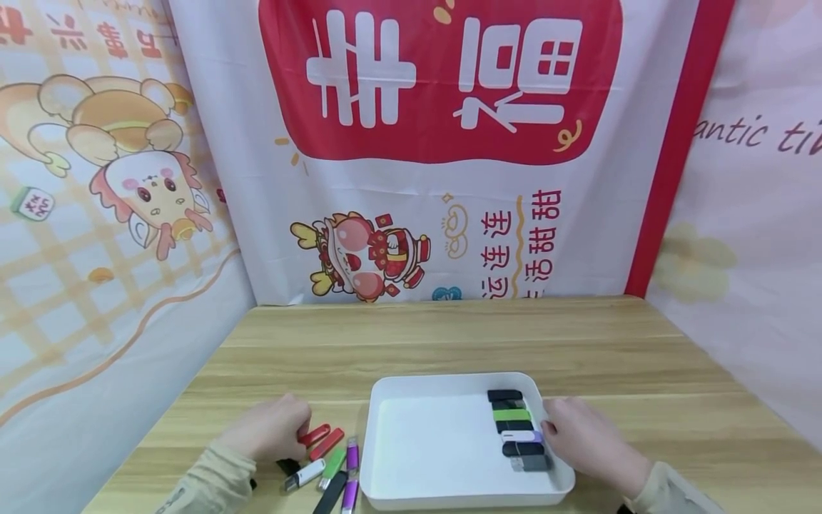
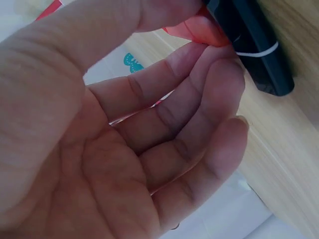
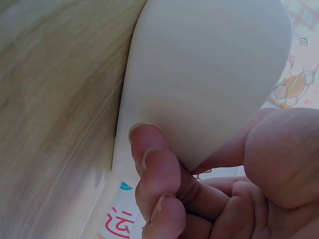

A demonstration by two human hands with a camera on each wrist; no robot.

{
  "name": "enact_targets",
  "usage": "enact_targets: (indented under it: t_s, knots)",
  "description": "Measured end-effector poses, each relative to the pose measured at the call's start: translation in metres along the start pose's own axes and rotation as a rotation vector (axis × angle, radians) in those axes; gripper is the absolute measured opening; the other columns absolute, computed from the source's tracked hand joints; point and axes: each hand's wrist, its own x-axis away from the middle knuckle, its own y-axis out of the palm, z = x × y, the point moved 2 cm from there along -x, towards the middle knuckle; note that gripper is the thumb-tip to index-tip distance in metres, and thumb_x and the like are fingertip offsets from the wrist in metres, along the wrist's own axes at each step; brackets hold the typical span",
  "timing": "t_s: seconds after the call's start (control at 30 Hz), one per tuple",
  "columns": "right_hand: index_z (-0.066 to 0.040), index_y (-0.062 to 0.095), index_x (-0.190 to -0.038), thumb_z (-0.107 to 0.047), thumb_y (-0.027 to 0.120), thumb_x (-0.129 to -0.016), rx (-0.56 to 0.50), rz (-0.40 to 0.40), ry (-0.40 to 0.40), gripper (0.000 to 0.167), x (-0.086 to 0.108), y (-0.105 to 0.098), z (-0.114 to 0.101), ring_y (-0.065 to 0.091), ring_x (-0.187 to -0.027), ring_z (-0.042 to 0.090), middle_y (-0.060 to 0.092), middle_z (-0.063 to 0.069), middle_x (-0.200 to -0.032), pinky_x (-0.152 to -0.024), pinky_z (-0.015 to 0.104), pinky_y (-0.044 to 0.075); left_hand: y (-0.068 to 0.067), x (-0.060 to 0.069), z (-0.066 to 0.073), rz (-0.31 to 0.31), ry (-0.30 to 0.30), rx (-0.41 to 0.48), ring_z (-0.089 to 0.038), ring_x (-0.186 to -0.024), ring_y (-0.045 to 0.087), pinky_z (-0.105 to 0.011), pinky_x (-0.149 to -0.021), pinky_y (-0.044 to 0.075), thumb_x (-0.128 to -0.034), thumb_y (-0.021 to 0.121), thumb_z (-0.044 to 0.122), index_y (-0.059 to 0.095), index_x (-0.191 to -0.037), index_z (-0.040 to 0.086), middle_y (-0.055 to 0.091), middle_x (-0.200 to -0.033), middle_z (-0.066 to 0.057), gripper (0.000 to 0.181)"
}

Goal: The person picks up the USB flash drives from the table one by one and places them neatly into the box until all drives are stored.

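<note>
My left hand (image 1: 277, 427) is at the loose USB flash drives left of the tray. Its thumb and forefinger pinch a red USB flash drive (image 1: 316, 435), whose red end (image 2: 199, 29) shows between them in the left wrist view. Close to the thumb tip lies a black flash drive (image 2: 259, 55) with a white band. My right hand (image 1: 578, 435) holds the right rim of a white tray (image 1: 369, 457), thumb on one side and curled fingers on the other. Along the tray's right side is a column of several flash drives, including a green one (image 1: 511, 415) and a grey one (image 1: 530, 464).
Between my left hand and the tray lie a second red drive (image 1: 327, 444), a green drive (image 1: 332, 464), a white drive (image 1: 305, 475), a black drive (image 1: 330, 494) and purple drives (image 1: 349, 492). Printed cloths (image 1: 437, 214) hang around the wooden table (image 1: 437, 335).
</note>
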Motion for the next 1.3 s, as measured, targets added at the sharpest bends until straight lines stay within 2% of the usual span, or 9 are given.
enact_targets:
  t_s: [0.4, 0.57, 0.7, 0.9, 1.03, 1.3]
  knots:
    - [-0.006, 0.060, -0.078, -0.004, 0.067, -0.085, -0.009, -0.010, -0.006, 0.010, -0.003, -0.002, 0.000, 0.042, -0.051, 0.015, 0.044, 0.000, -0.059, -0.045, 0.030, 0.036, 0.000, -0.002, -0.004, 0.010, 0.011, 0.014, -0.005, -0.046, 0.038, -0.024, -0.042, 0.029, -0.0642, 0.076, 0.017, 0.051, -0.060, 0.019, 0.045, -0.053, 0.011, 0.026]
    - [-0.009, 0.057, -0.074, -0.006, 0.068, -0.084, 0.008, 0.001, -0.020, 0.015, -0.003, 0.002, -0.002, 0.041, -0.051, 0.014, 0.043, -0.002, -0.058, -0.046, 0.031, 0.035, -0.007, 0.001, -0.006, 0.027, 0.033, 0.014, -0.006, -0.046, 0.037, -0.025, -0.042, 0.030, -0.0628, 0.072, 0.011, 0.049, -0.060, 0.017, 0.043, -0.054, 0.009, 0.024]
    - [-0.008, 0.058, -0.075, -0.005, 0.068, -0.084, 0.005, 0.015, -0.035, 0.014, -0.003, 0.003, -0.002, 0.040, -0.052, 0.014, 0.043, -0.002, -0.059, -0.046, 0.031, 0.036, -0.014, 0.000, -0.004, 0.045, 0.051, 0.028, -0.005, -0.045, 0.034, -0.024, -0.041, 0.029, -0.0664, 0.069, 0.006, 0.048, -0.060, 0.017, 0.041, -0.054, 0.010, 0.025]
    - [-0.007, 0.059, -0.077, -0.003, 0.068, -0.084, -0.002, 0.005, -0.022, 0.012, -0.003, 0.002, -0.001, 0.041, -0.052, 0.015, 0.043, -0.001, -0.059, -0.047, 0.031, 0.036, -0.030, -0.007, 0.007, 0.048, 0.098, 0.017, -0.003, -0.046, 0.032, -0.023, -0.042, 0.025, -0.0651, 0.065, 0.004, 0.050, -0.059, 0.018, 0.038, -0.053, 0.012, 0.022]
    - [-0.006, 0.060, -0.078, -0.003, 0.067, -0.085, -0.006, -0.013, -0.005, 0.011, -0.003, 0.002, 0.000, 0.042, -0.052, 0.015, 0.044, -0.001, -0.059, -0.047, 0.031, 0.036, -0.042, -0.012, 0.019, 0.036, 0.157, 0.023, -0.002, -0.047, 0.035, -0.022, -0.042, 0.027, -0.0678, 0.067, 0.004, 0.052, -0.061, 0.019, 0.039, -0.054, 0.012, 0.023]
    - [-0.005, 0.061, -0.080, -0.003, 0.067, -0.085, -0.008, -0.024, 0.006, 0.008, -0.002, 0.000, 0.000, 0.042, -0.053, 0.015, 0.044, 0.000, -0.060, -0.047, 0.030, 0.037, -0.063, -0.024, 0.052, 0.065, 0.272, -0.017, -0.003, -0.049, 0.036, -0.022, -0.043, 0.032, -0.0719, 0.068, 0.001, 0.054, -0.065, 0.018, 0.043, -0.056, 0.011, 0.023]
